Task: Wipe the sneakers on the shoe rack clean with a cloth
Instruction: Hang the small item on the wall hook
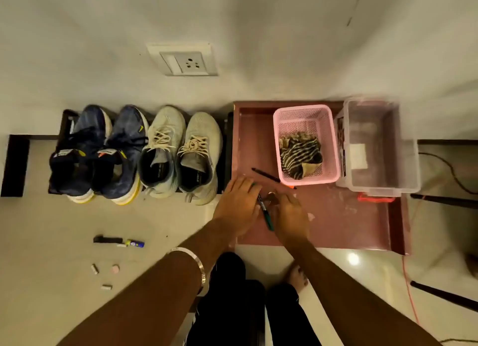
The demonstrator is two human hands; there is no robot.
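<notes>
Two pairs of sneakers stand on a low black shoe rack against the wall: a navy pair on the left and a light grey pair beside it. A striped cloth lies crumpled in a pink basket on a maroon tray. Both my hands are low over the tray's near left part, apart from shoes and cloth. My left hand has its fingertips at the top end of a green pen. My right hand curls over a small round thing that is mostly hidden.
A clear plastic box stands right of the basket, and a black pen lies in front of it. Small items are scattered on the floor at the left. An orange cable and black legs are at the right.
</notes>
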